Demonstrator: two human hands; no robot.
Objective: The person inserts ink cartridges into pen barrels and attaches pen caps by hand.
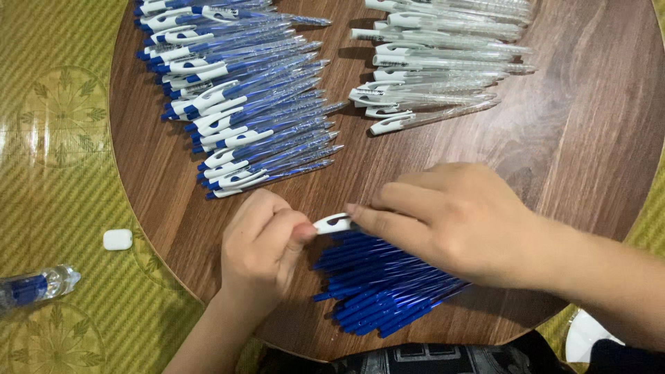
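My left hand (262, 251) and my right hand (443, 215) meet near the front of a round wooden table (582, 125). Together they pinch one pen (334, 223) by its white clip end; the rest of that pen is hidden under my right hand. Beneath my right hand lies a heap of blue ink refills (377, 287). A large pile of pens with blue refills inside (235, 97) lies at the back left. A smaller pile of clear pen barrels with white clips (436, 62) lies at the back right.
The table stands on a green patterned mat (62, 173). On the mat at the left lie a small white case (117, 239) and a plastic bottle (34, 285). A white object (585, 336) shows at the bottom right.
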